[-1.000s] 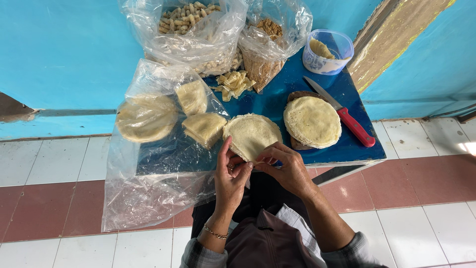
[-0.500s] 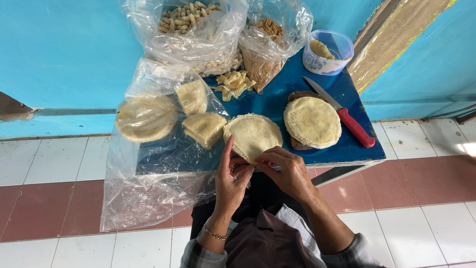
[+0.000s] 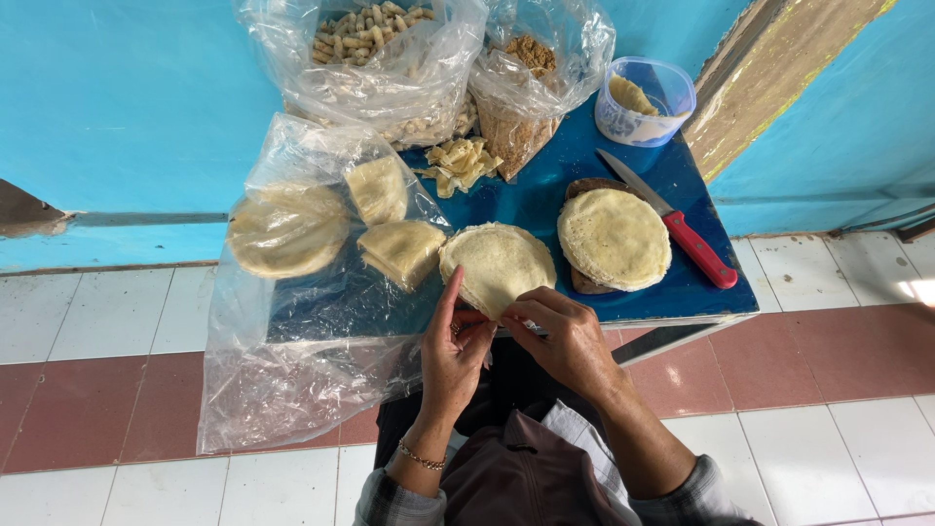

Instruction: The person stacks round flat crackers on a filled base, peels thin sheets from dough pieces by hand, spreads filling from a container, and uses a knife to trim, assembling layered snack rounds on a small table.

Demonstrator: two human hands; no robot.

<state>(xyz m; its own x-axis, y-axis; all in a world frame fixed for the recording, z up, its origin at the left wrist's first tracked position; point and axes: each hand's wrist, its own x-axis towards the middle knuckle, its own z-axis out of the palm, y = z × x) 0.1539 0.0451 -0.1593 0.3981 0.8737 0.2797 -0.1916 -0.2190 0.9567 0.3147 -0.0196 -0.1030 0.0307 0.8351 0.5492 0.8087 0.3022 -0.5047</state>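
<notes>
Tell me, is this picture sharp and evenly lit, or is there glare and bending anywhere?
Head view: soft daylight, sharp across the blue table; only faint shadows under the left hand and right hand. The clear plastic sheet shows pale sheen that veils the flatbreads beneath it. A bright patch washes out the floor tiles at right. Wide lens: the wall edge slants and the tile lines run askew.
</notes>
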